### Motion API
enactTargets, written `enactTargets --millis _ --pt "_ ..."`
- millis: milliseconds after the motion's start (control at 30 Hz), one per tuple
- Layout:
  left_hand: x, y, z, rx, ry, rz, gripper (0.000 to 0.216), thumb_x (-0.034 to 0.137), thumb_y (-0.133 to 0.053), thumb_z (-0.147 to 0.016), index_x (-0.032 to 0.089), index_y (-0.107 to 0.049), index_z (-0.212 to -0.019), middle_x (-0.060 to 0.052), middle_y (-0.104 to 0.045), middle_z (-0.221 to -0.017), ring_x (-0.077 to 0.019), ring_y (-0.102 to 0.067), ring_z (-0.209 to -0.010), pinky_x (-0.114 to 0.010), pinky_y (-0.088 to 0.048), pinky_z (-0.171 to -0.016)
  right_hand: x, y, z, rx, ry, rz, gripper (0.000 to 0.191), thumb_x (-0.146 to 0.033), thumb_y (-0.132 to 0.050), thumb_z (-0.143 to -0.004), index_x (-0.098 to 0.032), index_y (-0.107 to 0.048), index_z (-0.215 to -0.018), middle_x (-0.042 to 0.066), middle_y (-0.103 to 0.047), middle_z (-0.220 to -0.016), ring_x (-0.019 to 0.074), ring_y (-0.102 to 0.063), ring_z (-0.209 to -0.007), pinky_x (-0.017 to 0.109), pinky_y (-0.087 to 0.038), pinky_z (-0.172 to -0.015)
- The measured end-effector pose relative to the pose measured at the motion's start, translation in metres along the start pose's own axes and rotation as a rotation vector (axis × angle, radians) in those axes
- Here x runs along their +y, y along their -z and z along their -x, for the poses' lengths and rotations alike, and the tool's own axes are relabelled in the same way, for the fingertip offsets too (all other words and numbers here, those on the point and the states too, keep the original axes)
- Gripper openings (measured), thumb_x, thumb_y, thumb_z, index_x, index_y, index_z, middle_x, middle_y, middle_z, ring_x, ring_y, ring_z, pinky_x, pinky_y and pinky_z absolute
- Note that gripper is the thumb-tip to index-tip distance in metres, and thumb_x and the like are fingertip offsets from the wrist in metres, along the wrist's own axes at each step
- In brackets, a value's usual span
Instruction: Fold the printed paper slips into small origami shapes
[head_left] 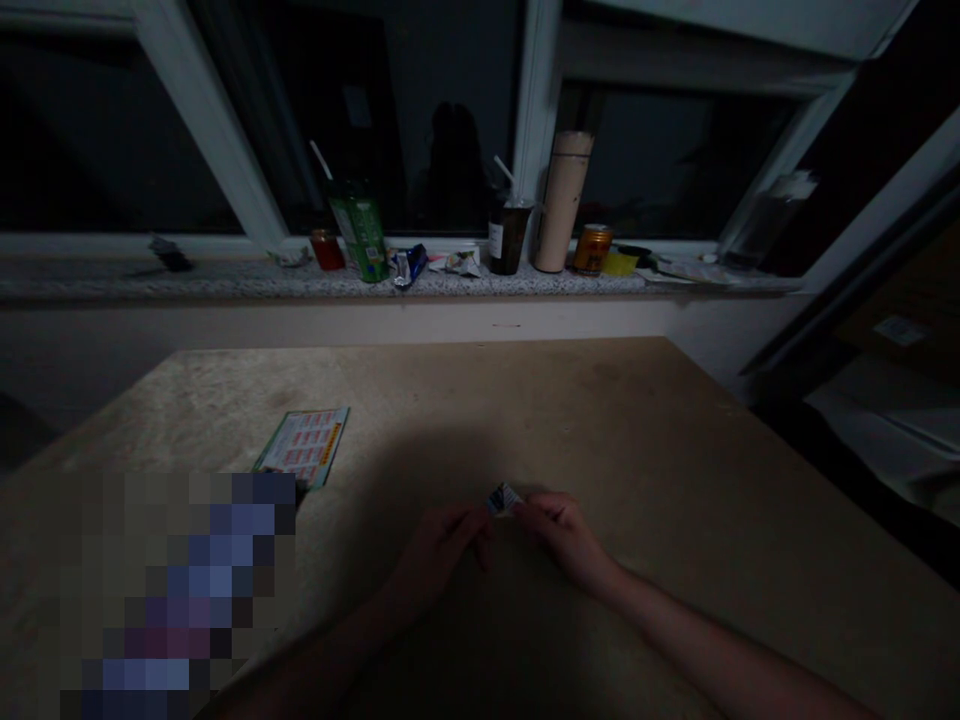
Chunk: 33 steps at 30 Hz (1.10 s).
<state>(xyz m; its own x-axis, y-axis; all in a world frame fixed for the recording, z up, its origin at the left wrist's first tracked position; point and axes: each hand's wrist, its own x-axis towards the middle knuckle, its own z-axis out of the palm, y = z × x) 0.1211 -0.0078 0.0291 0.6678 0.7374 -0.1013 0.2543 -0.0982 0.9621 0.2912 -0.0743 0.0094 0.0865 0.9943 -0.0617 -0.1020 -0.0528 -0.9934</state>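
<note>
Both hands meet over the middle of a plywood table in dim light. My right hand pinches a small white and blue folded paper or packet at its right side. My left hand has its fingers curled and touches the same small piece from the left. The piece is held just above the table top. What is printed on it is too small to read.
A green-edged printed card lies on the table to the left. A pixelated patch covers the lower left. On the stone window sill stand a green carton, a dark cup, a tall beige flask, an orange can and wrappers.
</note>
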Motion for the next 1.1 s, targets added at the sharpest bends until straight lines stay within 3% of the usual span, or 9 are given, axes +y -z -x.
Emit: enactTargets --millis 200,500,1100 --pt "-0.0006 -0.0002 -0.0003 -0.020 -0.047 -0.069 0.037 0.041 -0.039 -0.090 0.018 -0.060 -0.070 0.002 -0.061 -0.053 -0.0157 -0.059 -0.057 -0.023 -0.041 -0.063 -0.0077 -0.0040 -0.0012 -0.108 0.068 0.143 0.044 -0.057 -0.050 -0.082 -0.016 -0.051 -0.065 -0.005 -0.037 -0.053 0.0078 -0.030 -0.048 0.021 -0.022 -0.044" --pt "-0.0055 -0.0025 -0.0002 -0.053 -0.081 -0.060 0.038 0.041 -0.040 -0.091 0.017 -0.060 -0.068 0.001 -0.062 -0.064 -0.0153 -0.059 -0.066 -0.022 -0.040 -0.067 -0.0064 -0.0068 0.0034 -0.077 0.055 0.171 0.045 -0.057 -0.048 -0.084 -0.016 -0.053 -0.065 -0.004 -0.042 -0.052 0.0078 -0.034 -0.046 0.020 -0.024 -0.042" --pt "-0.0011 -0.0033 0.0022 -0.032 -0.088 -0.148 0.037 0.040 -0.039 -0.091 0.018 -0.055 -0.066 0.003 -0.055 -0.057 -0.0142 -0.054 -0.059 -0.022 -0.037 -0.061 -0.0066 -0.0084 -0.0001 -0.146 0.090 0.180 0.044 -0.056 -0.049 -0.084 -0.017 -0.049 -0.062 -0.004 -0.041 -0.054 0.0084 -0.034 -0.049 0.021 -0.026 -0.045"
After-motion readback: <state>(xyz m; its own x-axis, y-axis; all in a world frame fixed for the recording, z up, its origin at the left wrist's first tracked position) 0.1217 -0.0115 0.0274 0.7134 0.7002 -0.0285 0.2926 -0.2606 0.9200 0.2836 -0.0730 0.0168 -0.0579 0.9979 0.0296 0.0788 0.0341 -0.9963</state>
